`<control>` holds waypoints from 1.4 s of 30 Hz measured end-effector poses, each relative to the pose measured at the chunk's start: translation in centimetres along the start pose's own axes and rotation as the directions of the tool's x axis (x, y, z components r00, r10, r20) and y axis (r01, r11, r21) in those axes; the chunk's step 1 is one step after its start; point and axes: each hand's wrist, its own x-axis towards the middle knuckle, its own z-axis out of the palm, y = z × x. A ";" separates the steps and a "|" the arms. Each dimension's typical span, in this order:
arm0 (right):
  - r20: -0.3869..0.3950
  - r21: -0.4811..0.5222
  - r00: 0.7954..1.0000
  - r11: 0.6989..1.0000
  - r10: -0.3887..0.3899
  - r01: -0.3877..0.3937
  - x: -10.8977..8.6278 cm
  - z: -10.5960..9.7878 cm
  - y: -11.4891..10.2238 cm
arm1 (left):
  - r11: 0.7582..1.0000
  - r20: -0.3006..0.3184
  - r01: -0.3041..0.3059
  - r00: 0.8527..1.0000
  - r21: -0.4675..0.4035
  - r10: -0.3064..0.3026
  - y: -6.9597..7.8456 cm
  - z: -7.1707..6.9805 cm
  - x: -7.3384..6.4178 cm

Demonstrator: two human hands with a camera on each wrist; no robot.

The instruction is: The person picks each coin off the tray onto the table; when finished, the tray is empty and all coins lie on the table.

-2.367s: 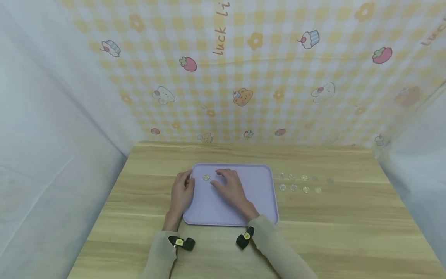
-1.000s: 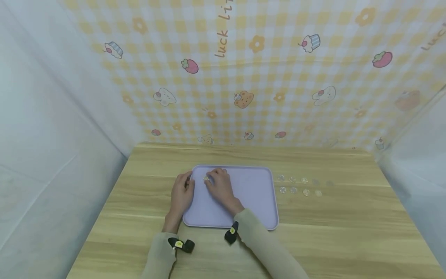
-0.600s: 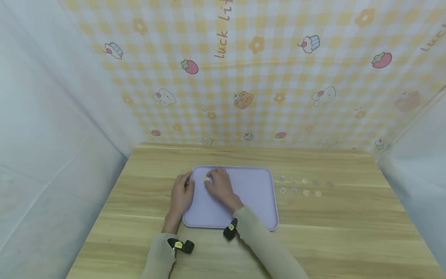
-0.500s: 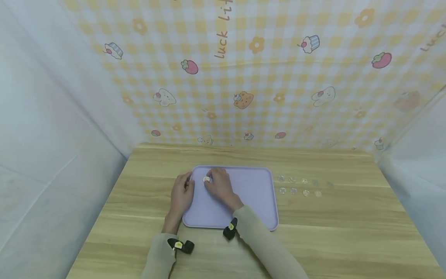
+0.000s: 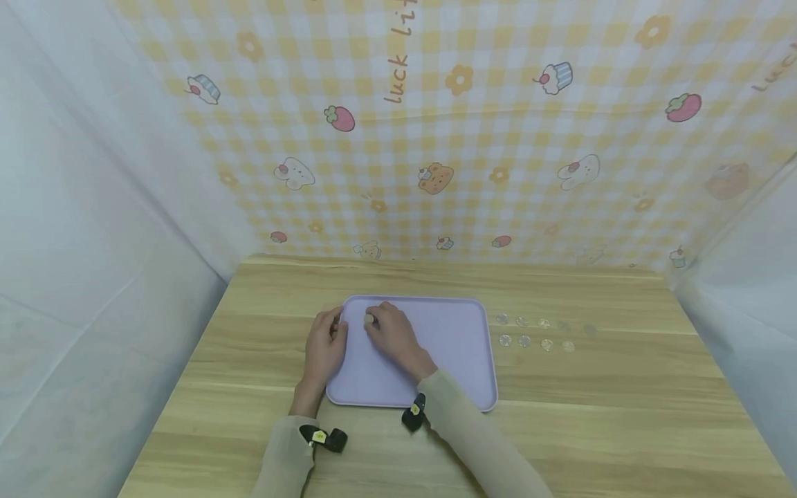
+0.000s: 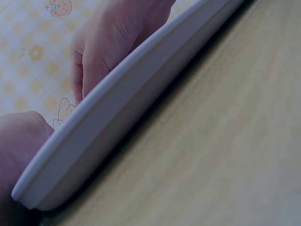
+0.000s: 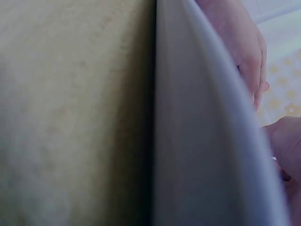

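Note:
A shallow lilac tray (image 5: 448, 353) lies on the wooden table. Along its left edge, my left hand (image 5: 324, 349) holds the rim, with fingers bent and the thumb by the edge. Over the tray's upper left part, my right hand (image 5: 395, 335) pinches a small round coin-like disc (image 5: 369, 319) between thumb and fingertips. The disc is tilted and partly covered by the fingers. In the left wrist view the tray's outer wall (image 6: 117, 103) hides the fingertips of the right hand (image 6: 110, 42). The right wrist view shows mostly that wall (image 7: 202, 122), with the disc hidden.
To the right of the tray, several thin see-through discs (image 5: 525, 342) lie flat in two rows on the table (image 5: 591, 415). A checked yellow cloth (image 5: 473, 138) hangs behind the table, and white sheets (image 5: 75, 277) close off both sides.
My right hand has moved left across the tray and taken hold of the disc that lay flat there. Since half a second ago the disc has turned in the fingers. My left hand stays put.

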 end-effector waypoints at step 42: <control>-0.187 0.178 0.982 0.984 0.021 0.013 -2.5 -4.1 3.4 | 0.999 0.009 0.026 1.000 -0.032 -0.025 0.1 0.0 0.0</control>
